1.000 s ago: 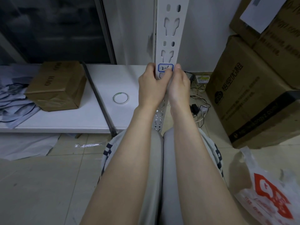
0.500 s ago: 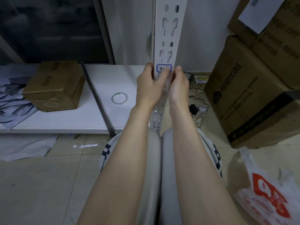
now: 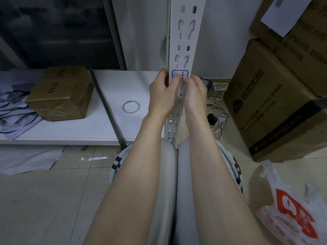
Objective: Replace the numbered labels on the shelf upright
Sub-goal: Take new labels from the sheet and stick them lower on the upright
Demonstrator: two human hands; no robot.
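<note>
A white slotted shelf upright (image 3: pixel 185 38) rises in front of me between my knees. A white label (image 3: pixel 180 73) with a blue border and handwritten digits is stuck on its face. My left hand (image 3: pixel 161 93) grips the upright's left edge, with its thumb tip at the label's lower left. My right hand (image 3: pixel 194 91) is curled on the right side, and its fingertips pinch at the label's lower edge. The fingers hide the bottom of the label.
A roll of clear tape (image 3: pixel 131 107) and a brown carton (image 3: pixel 61 93) lie on the low white board (image 3: pixel 74 128) at left. Large cardboard boxes (image 3: pixel 276 96) stand at right, cables and a plug (image 3: pixel 216 119) behind them. A plastic bag (image 3: pixel 290 207) lies bottom right.
Both hands have slid a little down from the label's sides to its lower edge, so more of the label shows. The upright has not moved.
</note>
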